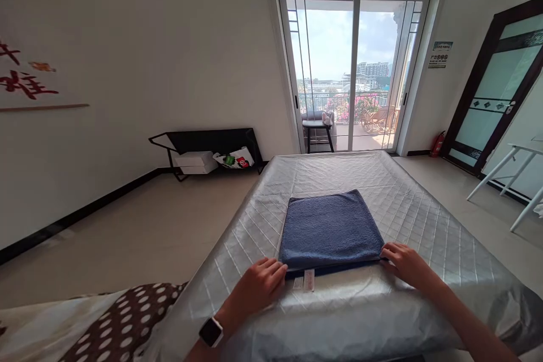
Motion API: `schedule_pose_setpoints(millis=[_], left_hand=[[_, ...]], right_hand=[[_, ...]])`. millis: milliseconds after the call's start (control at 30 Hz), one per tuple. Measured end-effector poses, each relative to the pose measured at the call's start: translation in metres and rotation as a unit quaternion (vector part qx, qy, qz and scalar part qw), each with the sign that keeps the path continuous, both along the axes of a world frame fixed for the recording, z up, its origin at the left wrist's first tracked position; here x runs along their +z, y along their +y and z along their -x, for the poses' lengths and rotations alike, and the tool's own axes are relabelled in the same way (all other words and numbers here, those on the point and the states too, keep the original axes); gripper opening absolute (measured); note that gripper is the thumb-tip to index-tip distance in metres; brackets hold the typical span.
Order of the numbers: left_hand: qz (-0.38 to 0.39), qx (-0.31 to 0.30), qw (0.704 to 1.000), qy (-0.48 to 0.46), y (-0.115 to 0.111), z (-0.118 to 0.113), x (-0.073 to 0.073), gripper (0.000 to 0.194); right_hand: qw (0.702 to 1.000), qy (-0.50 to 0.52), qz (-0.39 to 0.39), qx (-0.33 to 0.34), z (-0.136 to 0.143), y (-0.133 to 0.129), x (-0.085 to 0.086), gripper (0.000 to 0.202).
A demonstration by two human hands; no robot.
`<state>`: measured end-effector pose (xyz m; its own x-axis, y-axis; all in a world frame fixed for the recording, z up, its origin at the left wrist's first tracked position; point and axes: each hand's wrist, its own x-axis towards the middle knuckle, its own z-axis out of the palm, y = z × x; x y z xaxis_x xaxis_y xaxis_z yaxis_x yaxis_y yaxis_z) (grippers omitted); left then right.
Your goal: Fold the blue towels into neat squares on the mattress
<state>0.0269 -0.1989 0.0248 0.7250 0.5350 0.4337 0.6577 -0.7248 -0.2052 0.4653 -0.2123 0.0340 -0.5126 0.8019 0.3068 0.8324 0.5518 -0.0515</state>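
A blue towel, folded into a rough square, lies flat on a silver quilted cover. Two small white labels stick out from its near edge. My left hand, with a watch on the wrist, pinches the towel's near left corner. At the near right corner my right hand is closed on the towel's edge. Both thumbs are mostly hidden below the fabric.
A brown blanket with white dots lies at the lower left. Against the wall stands a black rack holding white boxes and a bag. Sliding glass doors are beyond the bed, a white table at right.
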Motion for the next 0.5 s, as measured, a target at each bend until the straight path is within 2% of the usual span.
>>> schedule_pose_setpoints(millis=[133, 267, 367, 500], left_hand=[[-0.02, 0.041, 0.998, -0.043, 0.008, -0.04, 0.009, 0.025], [0.085, 0.065, 0.994, -0.027, 0.009, -0.078, 0.007, 0.017], [0.148, 0.102, 0.983, -0.039, 0.005, -0.076, 0.001, 0.017], [0.18, 0.122, 0.974, -0.061, 0.0, -0.047, -0.007, 0.021]], right_hand=[[1.0, 0.008, 0.022, -0.004, 0.004, 0.002, 0.005, 0.014], [0.999, 0.011, 0.032, -0.022, 0.006, 0.0, 0.004, 0.012], [0.999, 0.029, 0.033, -0.03, 0.006, -0.003, 0.0, 0.014], [0.997, 0.052, 0.04, -0.048, 0.009, -0.005, -0.003, 0.015]])
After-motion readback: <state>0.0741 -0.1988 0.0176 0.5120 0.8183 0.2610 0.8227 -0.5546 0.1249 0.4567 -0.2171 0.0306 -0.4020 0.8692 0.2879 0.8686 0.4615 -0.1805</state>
